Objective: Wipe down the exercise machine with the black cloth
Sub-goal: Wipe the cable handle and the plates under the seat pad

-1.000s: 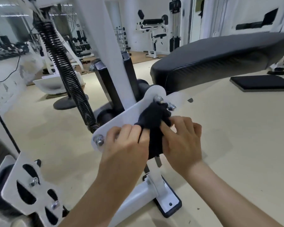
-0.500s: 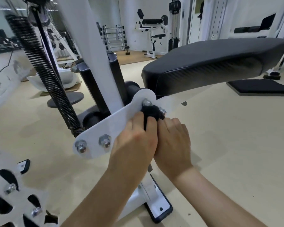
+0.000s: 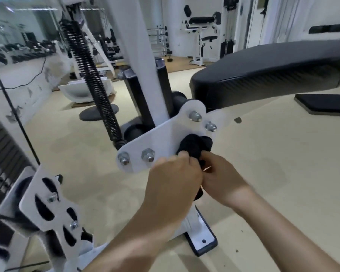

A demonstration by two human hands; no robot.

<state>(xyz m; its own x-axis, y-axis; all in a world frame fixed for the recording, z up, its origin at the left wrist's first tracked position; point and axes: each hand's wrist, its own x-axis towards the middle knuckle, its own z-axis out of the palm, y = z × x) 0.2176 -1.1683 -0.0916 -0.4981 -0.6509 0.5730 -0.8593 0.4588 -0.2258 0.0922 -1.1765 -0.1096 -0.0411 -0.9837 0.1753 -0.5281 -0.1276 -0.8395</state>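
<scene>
The black cloth, soft, light and bunched into a wad, sits pressed against the white bracket plate, just below its two upper bolts. The left hand and right hand both pinch its lower folds; gripping the bunched middle looks surest

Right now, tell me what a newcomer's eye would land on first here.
Centre frame, the left hand and right hand hold a bunched black cloth against the machine's white bolted plate. Above right juts a big black padded seat; at left a long black coil spring slants down.
</scene>
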